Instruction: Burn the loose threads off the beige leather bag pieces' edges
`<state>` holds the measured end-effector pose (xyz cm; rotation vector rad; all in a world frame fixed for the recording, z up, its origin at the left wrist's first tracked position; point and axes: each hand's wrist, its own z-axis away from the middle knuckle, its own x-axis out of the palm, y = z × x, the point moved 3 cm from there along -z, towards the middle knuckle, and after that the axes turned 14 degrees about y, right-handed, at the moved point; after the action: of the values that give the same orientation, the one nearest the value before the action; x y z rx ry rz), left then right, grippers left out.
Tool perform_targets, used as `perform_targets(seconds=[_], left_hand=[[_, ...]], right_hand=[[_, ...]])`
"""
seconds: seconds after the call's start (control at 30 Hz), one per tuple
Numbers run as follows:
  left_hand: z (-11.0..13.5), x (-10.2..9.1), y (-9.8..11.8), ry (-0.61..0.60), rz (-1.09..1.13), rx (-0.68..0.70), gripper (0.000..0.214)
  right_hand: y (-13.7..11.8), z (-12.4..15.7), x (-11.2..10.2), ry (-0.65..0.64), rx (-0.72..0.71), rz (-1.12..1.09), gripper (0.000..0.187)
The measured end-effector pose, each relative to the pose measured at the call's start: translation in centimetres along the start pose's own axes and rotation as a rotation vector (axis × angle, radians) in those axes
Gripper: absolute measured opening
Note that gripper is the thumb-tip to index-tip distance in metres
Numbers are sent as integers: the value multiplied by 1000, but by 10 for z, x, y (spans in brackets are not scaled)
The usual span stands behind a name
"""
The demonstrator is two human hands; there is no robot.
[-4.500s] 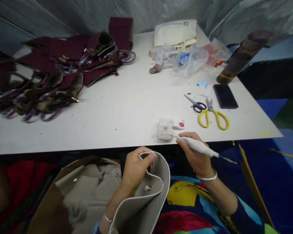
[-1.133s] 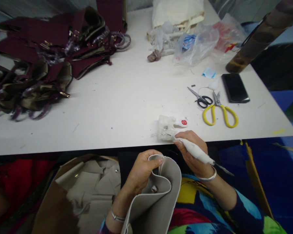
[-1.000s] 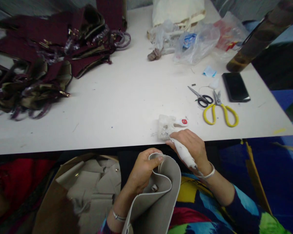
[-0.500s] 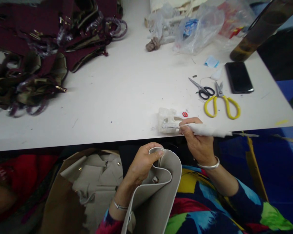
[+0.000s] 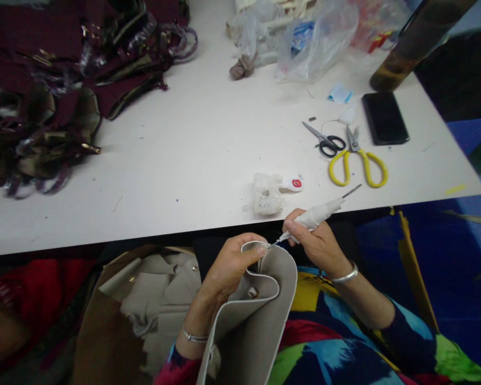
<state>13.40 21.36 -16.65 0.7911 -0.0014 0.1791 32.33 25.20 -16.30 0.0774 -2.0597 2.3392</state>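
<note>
My left hand (image 5: 232, 264) is closed, pinching the curled top edge of a beige leather bag piece (image 5: 256, 321) held over my lap. My right hand (image 5: 318, 240) is closed round a thin tool wrapped in white tape (image 5: 315, 216), its metal tip touching the bag's folded edge by my left thumb. Just beyond the hands, a small whitish lump with a red-and-white label (image 5: 270, 192) lies near the front edge of the white table (image 5: 192, 160).
Yellow-handled scissors (image 5: 358, 163), small black scissors (image 5: 324, 141) and a black phone (image 5: 385, 117) lie at the right. Dark red bags (image 5: 64, 69) are heaped at far left. Plastic bags (image 5: 312, 37) sit at the back. A brown box of beige pieces (image 5: 152, 299) is below left.
My right hand has drawn the tool back from the whitish lump on the table to the bag's folded edge. The view has tilted down slightly.
</note>
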Motion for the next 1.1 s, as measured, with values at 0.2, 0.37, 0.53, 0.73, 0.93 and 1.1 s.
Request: perform_targets(seconds=[0.2,0.37,0.53,0.73,0.93,1.1], left_hand=[[0,0,-3,-3,11,4,34],[1,2,-4,15,18,23,33],[1,3,-6,24,-12,57,30],[4,7,-6,24,-165,178,21],[7,12,-1,22,-274,245,17],[9,13,1,37,-296,274,19]], right_hand=[[2,1,2,-12,1,-1,31],[4,2,3,-14,-10,42,29],[7,3,4,4,-2,66,30],[11,4,9,78,19,88,31],[7,9,3,161,5,55,38],[-5,19,-10,212,-108,-23,31]])
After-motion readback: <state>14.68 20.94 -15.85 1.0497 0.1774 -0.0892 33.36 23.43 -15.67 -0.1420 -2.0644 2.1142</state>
